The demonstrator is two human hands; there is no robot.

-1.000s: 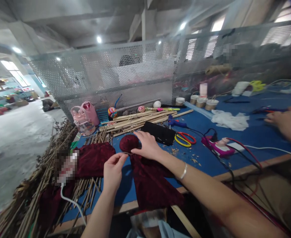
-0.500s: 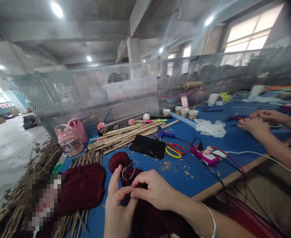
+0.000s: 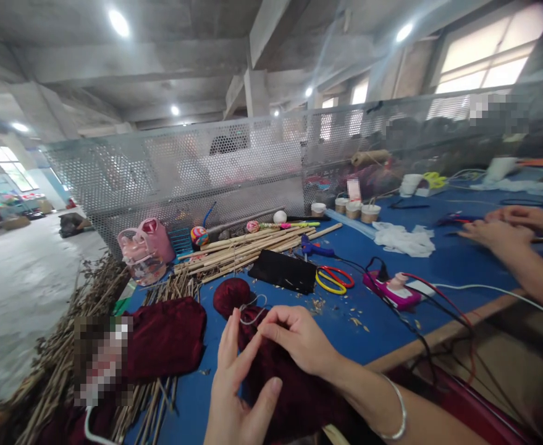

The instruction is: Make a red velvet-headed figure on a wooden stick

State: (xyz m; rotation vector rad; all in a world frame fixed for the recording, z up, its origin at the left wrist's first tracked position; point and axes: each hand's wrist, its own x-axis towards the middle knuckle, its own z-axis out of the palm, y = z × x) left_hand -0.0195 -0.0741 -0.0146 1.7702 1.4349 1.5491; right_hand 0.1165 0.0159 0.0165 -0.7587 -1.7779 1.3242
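Note:
A dark red cloth figure lies in front of me, with a round stuffed head (image 3: pixel 232 296) and a wide cloth body (image 3: pixel 294 395). A thin grey string (image 3: pixel 256 318) curls in a loop at the narrow part between them. My left hand (image 3: pixel 243 386) is raised beside it, fingers stretched and thumb spread away. Its index fingertip meets the fingertips of my right hand (image 3: pixel 301 340), which are pinched together over the cloth close to the string. What lies inside that pinch is too small to make out.
Dark red cloth (image 3: pixel 167 337) and dry stalks (image 3: pixel 160 402) lie left. Behind are wooden sticks (image 3: pixel 234 253), black cloth (image 3: pixel 283 271), scissors (image 3: pixel 333 280), a glue gun (image 3: pixel 316 248) and a pink power strip (image 3: pixel 391 290) with cables. Another person's hands (image 3: pixel 503 232) work at right.
My left thumb has moved away from the right fingertips and spread out. My right hand remains pinched. The whole view has shifted slightly, so things appear farther right.

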